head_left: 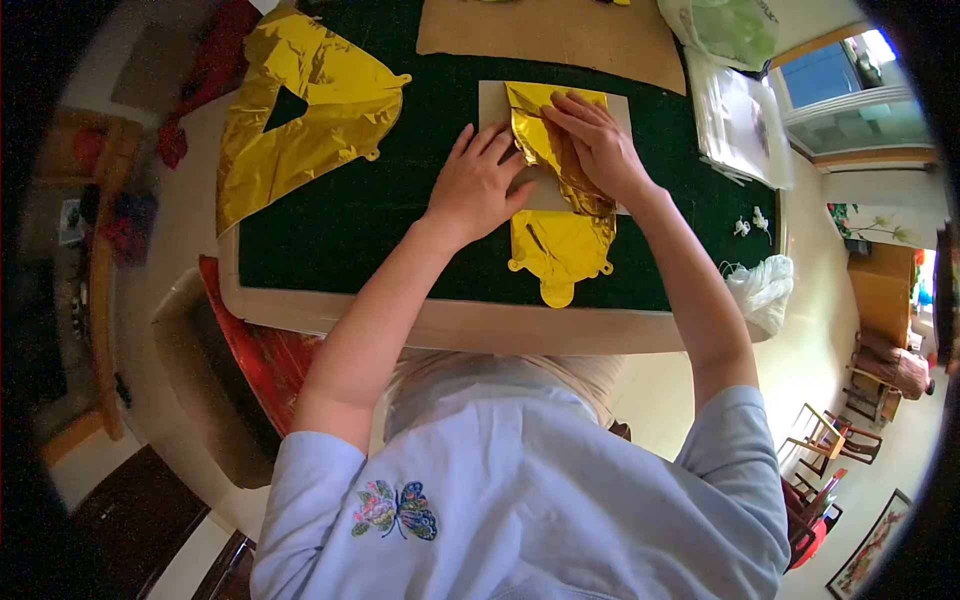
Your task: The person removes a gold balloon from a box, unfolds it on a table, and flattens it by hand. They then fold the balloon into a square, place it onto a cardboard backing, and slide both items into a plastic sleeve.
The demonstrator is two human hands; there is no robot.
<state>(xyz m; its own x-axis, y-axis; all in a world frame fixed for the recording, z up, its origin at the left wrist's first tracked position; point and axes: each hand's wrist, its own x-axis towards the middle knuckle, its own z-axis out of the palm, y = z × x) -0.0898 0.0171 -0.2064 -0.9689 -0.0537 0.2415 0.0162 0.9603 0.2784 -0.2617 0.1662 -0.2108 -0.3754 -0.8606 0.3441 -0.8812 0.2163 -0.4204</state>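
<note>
A flat gold foil balloon (563, 240) lies partly folded over a grey cardboard sheet (492, 100) on the dark green tabletop. Its lower end, with a rounded tab and two small eyelets, extends past the card toward me. My right hand (598, 145) rests flat on the folded upper part, fingers stretched out. At the card's left side is my left hand (478, 185), fingers spread, its fingertips by the foil's left edge. Some of the card is hidden under the foil and hands. To the left lies another gold foil balloon (310, 110), flat, with a triangular hole.
Brown cardboard (550, 40) lies at the table's far side. Clear plastic sleeves (738, 125) and a pale green plastic bag (725, 30) are at the far right. A bundle of white string (762, 293) sits at the right front corner, near small white pieces (750, 225).
</note>
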